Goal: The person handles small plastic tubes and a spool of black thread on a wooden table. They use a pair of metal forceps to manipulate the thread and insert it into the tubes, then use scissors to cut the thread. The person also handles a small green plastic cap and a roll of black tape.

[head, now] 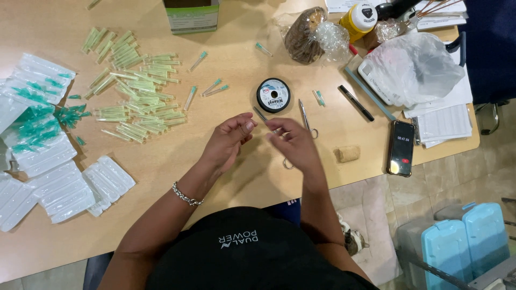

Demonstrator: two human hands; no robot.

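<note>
My left hand (228,140) and my right hand (294,144) meet fingertip to fingertip just above the wooden table (226,177). A thin dark needle (259,114) sticks up and to the left from my right fingertips, which pinch its lower end. My left fingers are curled tight beside it; anything fine between them is too small to see. A round spool of line (273,95) lies just beyond the hands. Metal scissors (305,115) lie on the table, partly under my right hand.
A pile of capped pale-green needles (134,91) and clear blister packs (64,182) fill the left. A pen (356,102), a phone (401,147), a cork (348,153), a plastic bag (411,67) and a yellow bottle (359,20) are on the right. Blue cases (467,241) stand on the floor.
</note>
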